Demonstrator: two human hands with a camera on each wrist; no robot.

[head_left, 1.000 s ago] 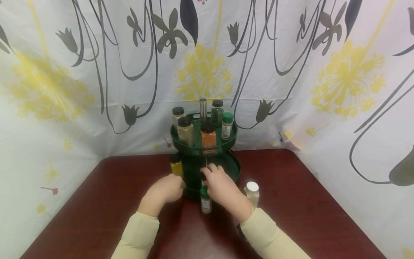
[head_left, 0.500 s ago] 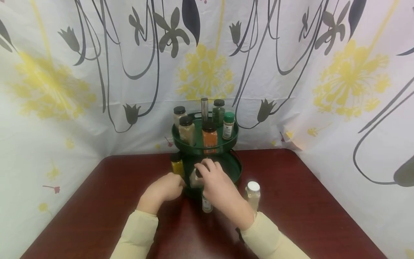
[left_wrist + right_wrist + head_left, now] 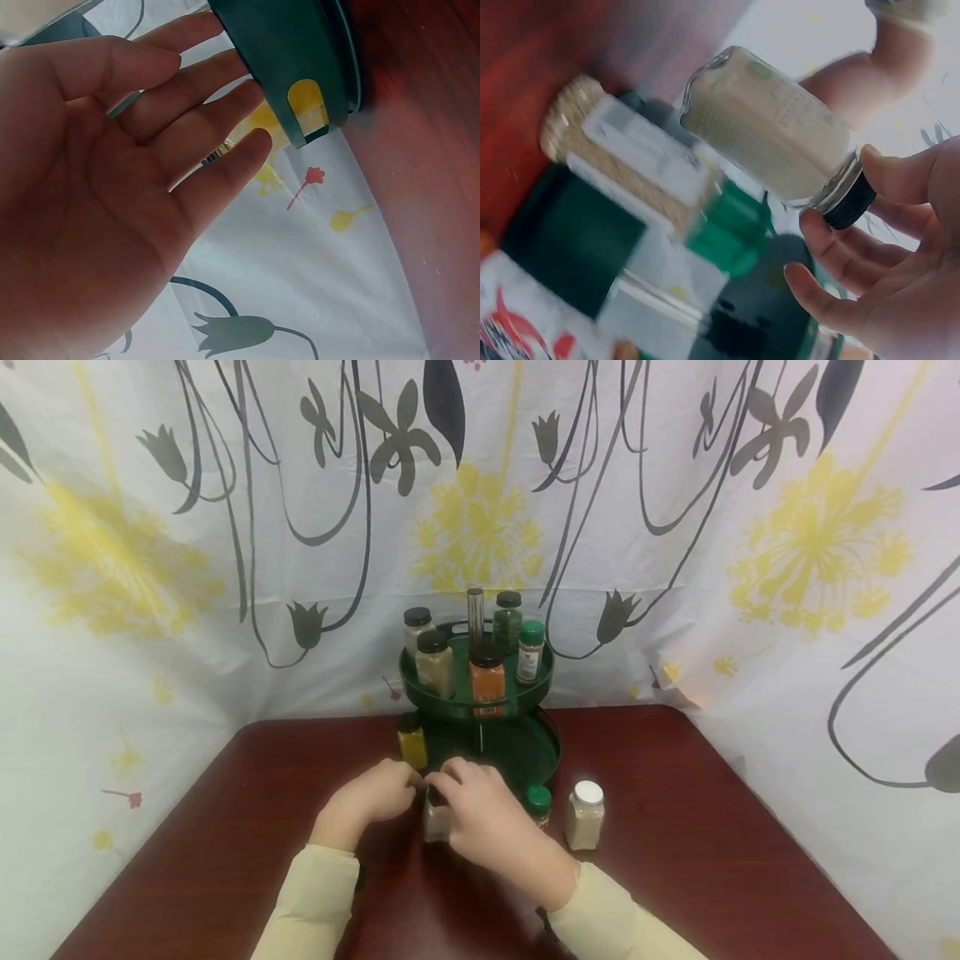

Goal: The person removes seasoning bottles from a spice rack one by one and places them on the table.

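My right hand (image 3: 487, 814) pinches the black cap of a square glass spice jar (image 3: 769, 127) with pale contents, in front of the lower green tray. In the right wrist view, thumb and fingertips close on that cap. My left hand (image 3: 371, 797) is at the left of the two-tier green turntable (image 3: 555, 752). In the left wrist view its fingers are extended, with the fingertips at the green tray wall (image 3: 292, 67). A green-capped spice bottle (image 3: 645, 161) is close to the held jar; in the head view its lower part is hidden by my right hand and wrist.
A white-capped jar (image 3: 586, 818) stands on the dark red table (image 3: 675, 843), right of the turntable. A yellow spice jar (image 3: 412, 747) is at the lower tray's left. Several jars, including an orange one (image 3: 487, 681), stand on the upper tray (image 3: 427, 697). Patterned curtain surrounds the table.
My right hand has brought the black-capped jar from over the lower tray forward and left. The green-capped bottle now shows right of that hand instead of below it. My left hand has barely moved.
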